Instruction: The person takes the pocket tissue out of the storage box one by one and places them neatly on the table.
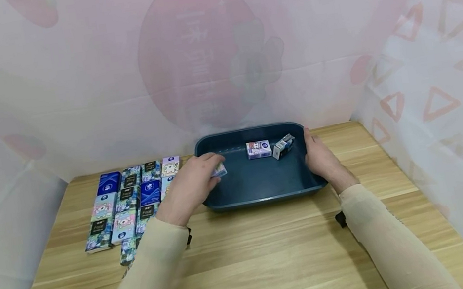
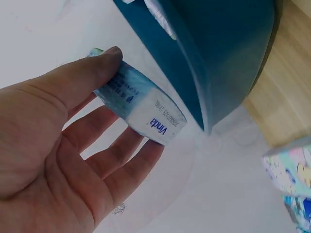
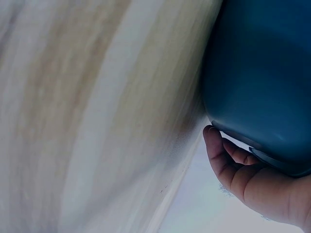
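My left hand pinches a small light-blue pocket tissue pack between thumb and fingers. In the left wrist view its white end with "Vinda" lettering faces the camera. The pack is held over the left end of a dark blue plastic tray. At the tray's right end, my right hand grips the rim, and the right wrist view has its fingers along the outer wall. Inside the tray lie a purple-and-white tissue pack and a tilted dark floral tissue pack.
Rows of tissue packs in blue, pink and floral wrappers lie left of the tray, partly hidden behind my left forearm. The wooden table meets printed cloth walls at the back and sides.
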Demonstrator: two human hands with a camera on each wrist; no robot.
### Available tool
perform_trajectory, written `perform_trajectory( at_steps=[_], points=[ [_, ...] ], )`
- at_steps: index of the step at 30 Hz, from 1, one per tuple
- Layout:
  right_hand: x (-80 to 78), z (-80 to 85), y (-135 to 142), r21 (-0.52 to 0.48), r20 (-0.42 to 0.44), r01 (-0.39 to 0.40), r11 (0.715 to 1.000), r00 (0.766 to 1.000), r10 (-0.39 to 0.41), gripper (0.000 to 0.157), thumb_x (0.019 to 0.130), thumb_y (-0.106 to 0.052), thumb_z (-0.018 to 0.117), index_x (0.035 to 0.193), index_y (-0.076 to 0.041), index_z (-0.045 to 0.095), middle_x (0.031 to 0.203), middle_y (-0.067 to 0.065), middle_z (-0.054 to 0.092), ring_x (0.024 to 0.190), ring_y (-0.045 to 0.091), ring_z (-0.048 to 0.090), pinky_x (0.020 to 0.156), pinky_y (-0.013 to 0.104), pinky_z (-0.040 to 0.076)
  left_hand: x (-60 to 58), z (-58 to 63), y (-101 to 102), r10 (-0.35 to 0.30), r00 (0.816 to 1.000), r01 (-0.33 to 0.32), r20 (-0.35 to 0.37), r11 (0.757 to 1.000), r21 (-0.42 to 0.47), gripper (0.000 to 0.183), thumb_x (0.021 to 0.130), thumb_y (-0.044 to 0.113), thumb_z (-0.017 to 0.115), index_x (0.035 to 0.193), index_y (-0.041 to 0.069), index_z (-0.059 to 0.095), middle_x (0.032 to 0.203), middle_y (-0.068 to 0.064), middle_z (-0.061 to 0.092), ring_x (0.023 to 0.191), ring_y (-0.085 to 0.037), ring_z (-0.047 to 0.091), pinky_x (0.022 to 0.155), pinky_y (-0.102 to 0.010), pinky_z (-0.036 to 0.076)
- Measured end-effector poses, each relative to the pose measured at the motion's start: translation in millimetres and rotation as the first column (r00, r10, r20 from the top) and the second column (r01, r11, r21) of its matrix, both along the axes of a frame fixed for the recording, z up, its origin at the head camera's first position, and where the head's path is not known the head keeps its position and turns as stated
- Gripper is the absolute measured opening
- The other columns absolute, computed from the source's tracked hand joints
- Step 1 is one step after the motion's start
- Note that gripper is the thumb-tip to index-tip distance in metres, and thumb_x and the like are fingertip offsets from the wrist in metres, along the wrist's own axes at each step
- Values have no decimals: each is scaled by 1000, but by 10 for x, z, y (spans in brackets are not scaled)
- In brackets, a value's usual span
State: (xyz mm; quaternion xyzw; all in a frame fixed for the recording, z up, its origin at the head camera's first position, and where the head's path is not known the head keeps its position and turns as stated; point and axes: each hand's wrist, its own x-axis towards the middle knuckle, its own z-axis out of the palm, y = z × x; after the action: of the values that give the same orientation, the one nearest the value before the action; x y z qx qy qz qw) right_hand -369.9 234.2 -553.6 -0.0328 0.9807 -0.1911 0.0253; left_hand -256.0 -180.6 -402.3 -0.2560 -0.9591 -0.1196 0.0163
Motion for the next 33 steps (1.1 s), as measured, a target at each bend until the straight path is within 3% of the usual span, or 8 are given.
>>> perform_trajectory(
  at_steps=[5, 12, 13, 20, 22, 27, 30, 33],
  points=[
    [-157, -239, 137, -39, -2, -17, 999, 1000, 17, 92, 111, -2, 49, 189, -6, -1, 179, 43, 39, 160, 56, 55, 128, 69, 54, 91, 48, -166, -7, 1000, 7, -23, 1000, 9, 53, 108, 12, 87, 158, 5, 71, 161, -18, 74, 145, -39, 74, 122, -55, 64],
    [45, 17, -4, -27, 0, -21, 999, 1000, 21, 89, 111, -2, 47, 189, -5, 4, 178, 41, 43, 159, 51, 57, 128, 61, 56, 220, 50, -509, 29, 1000, -29, 6, 999, 18, 55, 109, 11, 85, 161, 7, 68, 164, -19, 72, 146, -44, 73, 123, -60, 63],
    [14, -23, -4, -19, -19, -8, 1000, 1000, 8, 90, 111, -4, 47, 189, -6, 3, 177, 41, 44, 157, 52, 59, 126, 62, 57, 239, 47, -561, 30, 1000, -30, 10, 999, 24, 56, 109, 10, 85, 162, 7, 68, 165, -19, 72, 146, -44, 73, 122, -61, 63],
    [141, 226, -114, -11, 20, -27, 1000, 999, 27, 88, 111, 3, 46, 188, -1, 4, 174, 46, 43, 156, 57, 57, 130, 64, 54, 365, 60, -905, 54, 997, -56, 51, 997, 44, 60, 108, 10, 86, 164, 7, 66, 164, -20, 72, 149, -46, 71, 125, -66, 60],
    [33, 43, -25, -15, -4, -34, 999, 999, 34, 89, 111, 1, 47, 188, -3, 2, 174, 46, 43, 156, 57, 57, 129, 65, 55, 396, 72, -999, 62, 996, -65, 56, 997, 41, 59, 108, 12, 86, 164, 6, 66, 163, -20, 73, 149, -46, 71, 124, -67, 60],
    [-57, -134, 54, -43, -15, -26, 999, 1000, 26, 90, 110, -1, 49, 188, -4, 4, 176, 42, 44, 157, 53, 58, 127, 66, 56, 467, 91, -1221, 53, 998, -54, 40, 997, 46, 59, 107, 12, 88, 162, 6, 67, 159, -22, 75, 140, -47, 76, 117, -68, 63],
    [75, 48, -38, -46, 4, -23, 999, 1000, 23, 89, 112, -1, 48, 188, -4, 2, 179, 41, 42, 159, 51, 57, 130, 63, 55, 504, 94, -1333, 45, 998, -47, 37, 997, 53, 58, 107, 14, 88, 160, 5, 68, 156, -23, 76, 136, -47, 78, 114, -69, 64],
    [66, 62, -56, -26, 3, -20, 999, 1000, 20, 89, 113, -3, 48, 188, -3, 0, 179, 42, 41, 158, 53, 57, 127, 66, 55, 539, 101, -1436, 50, 998, -53, 46, 997, 53, 57, 108, 15, 87, 160, 5, 68, 154, -22, 78, 135, -47, 79, 113, -69, 65]
  ],
)
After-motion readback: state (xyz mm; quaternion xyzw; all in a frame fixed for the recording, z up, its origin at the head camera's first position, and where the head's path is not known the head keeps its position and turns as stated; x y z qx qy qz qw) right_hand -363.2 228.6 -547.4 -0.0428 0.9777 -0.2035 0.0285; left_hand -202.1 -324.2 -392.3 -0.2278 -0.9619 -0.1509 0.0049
